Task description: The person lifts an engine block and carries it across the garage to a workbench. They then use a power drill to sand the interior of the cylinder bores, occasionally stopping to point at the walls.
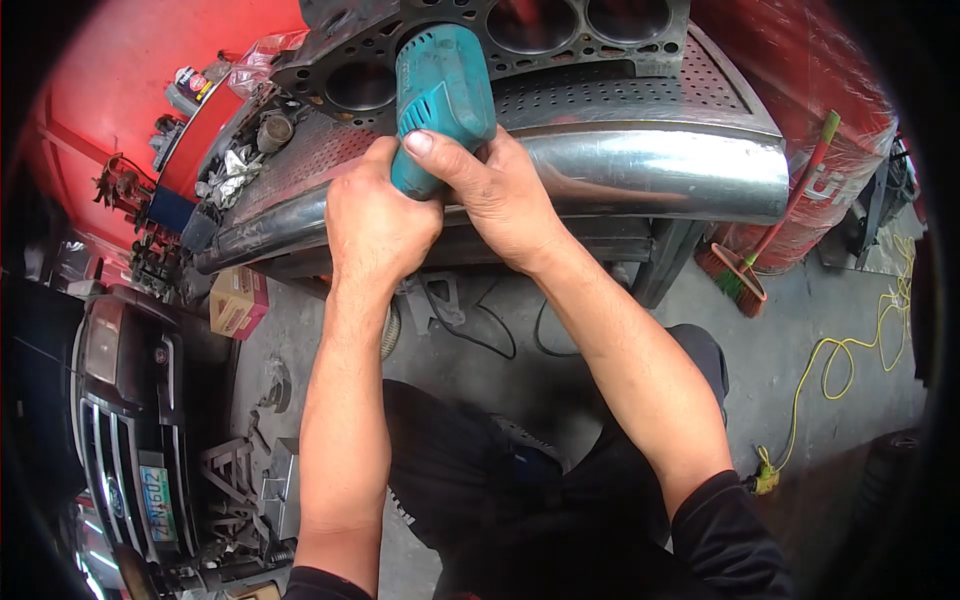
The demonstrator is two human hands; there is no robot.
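A teal power tool [445, 85] is held over an engine block [590, 62] that lies on a perforated metal bench [660, 172]. Round the tool's lower end my left hand [382, 220] is closed. My right hand [495, 190] grips the same tool from the right, its thumb lying across the teal body. The tool's far end reaches over the block's face between round cylinder bores, and its working tip is hidden behind the body.
Metal parts and crumpled plastic [235, 175] lie on the bench's left end. A broom [745, 265] leans by a red wrapped drum [840, 180]. A yellow cord [835, 345] and black cables [490, 340] run over the floor. A vehicle front [130, 430] stands left, near a cardboard box [238, 302].
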